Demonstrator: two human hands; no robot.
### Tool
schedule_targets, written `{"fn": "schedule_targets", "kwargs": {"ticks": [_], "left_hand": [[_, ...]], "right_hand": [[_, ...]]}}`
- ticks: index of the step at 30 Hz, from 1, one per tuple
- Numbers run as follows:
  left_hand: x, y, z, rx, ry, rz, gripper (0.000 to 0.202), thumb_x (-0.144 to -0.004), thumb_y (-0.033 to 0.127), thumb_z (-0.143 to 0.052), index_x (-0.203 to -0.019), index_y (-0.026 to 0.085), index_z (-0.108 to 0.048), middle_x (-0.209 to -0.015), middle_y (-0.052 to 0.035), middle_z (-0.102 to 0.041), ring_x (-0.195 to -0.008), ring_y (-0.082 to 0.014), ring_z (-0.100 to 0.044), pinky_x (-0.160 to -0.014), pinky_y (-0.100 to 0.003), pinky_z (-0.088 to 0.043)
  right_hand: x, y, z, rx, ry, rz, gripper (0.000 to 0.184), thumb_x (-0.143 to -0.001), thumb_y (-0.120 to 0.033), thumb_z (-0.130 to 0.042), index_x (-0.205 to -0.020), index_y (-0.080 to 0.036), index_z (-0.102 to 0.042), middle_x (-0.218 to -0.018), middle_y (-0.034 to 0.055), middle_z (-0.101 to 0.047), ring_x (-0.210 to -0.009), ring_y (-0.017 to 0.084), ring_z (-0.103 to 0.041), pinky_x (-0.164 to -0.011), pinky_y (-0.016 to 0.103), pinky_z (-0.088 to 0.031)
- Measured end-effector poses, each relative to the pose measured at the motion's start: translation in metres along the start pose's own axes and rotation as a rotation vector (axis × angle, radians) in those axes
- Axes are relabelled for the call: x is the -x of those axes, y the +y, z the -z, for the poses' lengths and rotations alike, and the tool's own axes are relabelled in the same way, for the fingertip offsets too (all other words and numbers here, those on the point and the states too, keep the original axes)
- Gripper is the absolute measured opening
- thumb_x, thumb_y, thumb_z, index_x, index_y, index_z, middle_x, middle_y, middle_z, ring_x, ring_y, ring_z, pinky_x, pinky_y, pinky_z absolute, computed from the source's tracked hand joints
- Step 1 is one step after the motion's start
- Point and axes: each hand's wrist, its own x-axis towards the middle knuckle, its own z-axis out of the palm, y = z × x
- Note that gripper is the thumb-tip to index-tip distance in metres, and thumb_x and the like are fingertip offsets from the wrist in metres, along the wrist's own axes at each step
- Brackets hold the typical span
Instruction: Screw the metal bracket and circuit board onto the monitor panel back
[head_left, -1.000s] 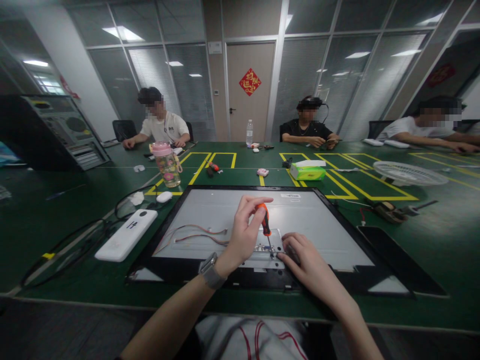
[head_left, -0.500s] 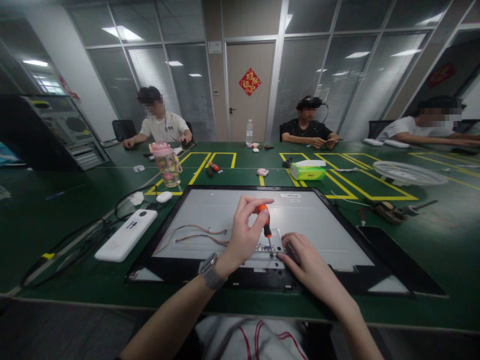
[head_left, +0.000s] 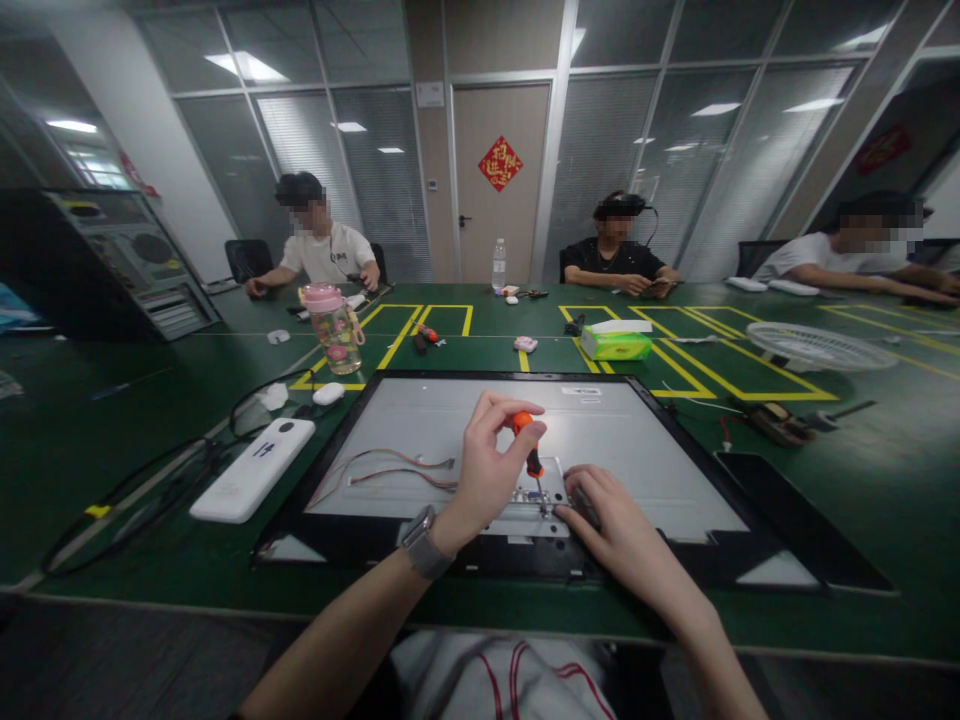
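My left hand (head_left: 487, 455), a watch on its wrist, grips a screwdriver (head_left: 533, 463) by its orange and black handle. The screwdriver stands nearly upright, slightly tilted, with its tip down at a small metal bracket with connectors (head_left: 541, 500). That bracket sits on the grey metal back of a black-framed display panel (head_left: 660, 450) lying flat. Just right of the tip, my right hand (head_left: 611, 515) rests on the panel, fingers curled around a dark object mostly hidden under them. Thin coloured wires (head_left: 397, 468) lie across the panel to the left.
To the left lie a white power bank (head_left: 253, 470) and black cables (head_left: 124, 500). A pink-lidded bottle (head_left: 332, 335) stands behind them. Right of the panel are a black phone-like slab (head_left: 795, 515) and dark tools (head_left: 776, 422). A green tissue pack (head_left: 616, 343) lies beyond. Several people sit across.
The thumb and fingers of my left hand have shifted slightly on the screwdriver's handle, which leans a little more to the left at the top. My right hand stays in place.
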Motion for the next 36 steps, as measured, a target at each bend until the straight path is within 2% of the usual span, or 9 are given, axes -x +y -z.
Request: {"fn": "schedule_targets", "kwargs": {"ticks": [5,8,12,15,21,27,32,36], "left_hand": [[0.0015,0.0025,0.0015,0.087,-0.057,0.042,0.023,-0.097,0.028,-0.05,-0.107,0.02,-0.069,-0.097,-0.0055,-0.06,-0.087,-0.0152,-0.06,-0.079,-0.027,-0.049],[0.0017,0.0026,0.0022,0.151,-0.093,0.072,0.028,-0.099,0.03,-0.044,-0.108,0.018,-0.069,-0.1,-0.0078,-0.063,-0.091,-0.0177,-0.063,-0.081,-0.03,-0.051],[0.0011,0.0009,0.0017,0.04,-0.028,-0.013,0.022,-0.094,0.032,-0.056,-0.097,0.021,-0.074,-0.093,-0.0058,-0.058,-0.09,-0.018,-0.059,-0.085,-0.032,-0.049],[0.0004,0.0001,0.0008,0.007,0.009,-0.031,0.018,-0.092,0.031,-0.06,-0.096,0.022,-0.075,-0.089,-0.004,-0.056,-0.085,-0.0158,-0.058,-0.081,-0.029,-0.049],[0.0004,0.0004,0.0007,0.097,-0.05,0.046,0.029,-0.1,0.029,-0.044,-0.111,0.019,-0.07,-0.099,-0.007,-0.066,-0.093,-0.0174,-0.063,-0.083,-0.029,-0.049],[0.0012,-0.0018,-0.0006,0.027,-0.016,-0.05,0.016,-0.092,0.029,-0.061,-0.097,0.022,-0.075,-0.094,-0.0047,-0.061,-0.089,-0.0159,-0.06,-0.084,-0.028,-0.048],[0.0019,0.0028,0.0001,0.061,-0.062,-0.026,0.026,-0.099,0.028,-0.047,-0.108,0.02,-0.07,-0.102,-0.0077,-0.069,-0.095,-0.0179,-0.065,-0.087,-0.03,-0.049],[0.0033,0.0038,-0.0005,0.133,-0.101,0.032,0.028,-0.1,0.028,-0.044,-0.112,0.019,-0.069,-0.108,-0.0092,-0.072,-0.098,-0.0187,-0.067,-0.09,-0.032,-0.05]], "right_hand": [[0.0,-0.0005,0.0006,0.003,0.002,0.006,0.003,-0.093,-0.026,-0.055,-0.095,-0.024,-0.055,-0.101,0.0069,-0.063,-0.096,0.025,-0.06,-0.088,0.042,-0.049],[0.0,-0.0019,0.0017,0.007,0.002,0.007,0.002,-0.093,-0.025,-0.055,-0.094,-0.024,-0.055,-0.101,0.0071,-0.063,-0.096,0.026,-0.06,-0.088,0.042,-0.049],[-0.0001,-0.0023,0.0022,0.004,-0.005,0.001,0.002,-0.093,-0.025,-0.055,-0.095,-0.024,-0.054,-0.101,0.0069,-0.062,-0.096,0.025,-0.059,-0.088,0.042,-0.049],[-0.0001,-0.0013,0.0017,0.0,-0.008,0.001,0.003,-0.093,-0.024,-0.055,-0.095,-0.024,-0.053,-0.101,0.0067,-0.061,-0.096,0.025,-0.058,-0.088,0.042,-0.048],[-0.0009,-0.0026,0.0025,0.002,-0.012,-0.003,0.003,-0.092,-0.024,-0.055,-0.094,-0.024,-0.053,-0.1,0.007,-0.062,-0.095,0.025,-0.059,-0.087,0.042,-0.049],[-0.0015,-0.0054,0.0043,-0.007,-0.029,-0.014,0.003,-0.092,-0.024,-0.055,-0.095,-0.024,-0.053,-0.102,0.0072,-0.061,-0.098,0.026,-0.058,-0.089,0.043,-0.048],[-0.0001,-0.0041,0.0036,-0.007,-0.034,-0.021,0.004,-0.093,-0.024,-0.055,-0.095,-0.024,-0.052,-0.102,0.0073,-0.06,-0.099,0.026,-0.058,-0.09,0.043,-0.048],[0.0,-0.004,0.0034,-0.001,-0.027,-0.014,0.003,-0.093,-0.024,-0.054,-0.096,-0.024,-0.053,-0.101,0.0069,-0.06,-0.097,0.026,-0.058,-0.088,0.043,-0.048]]}}
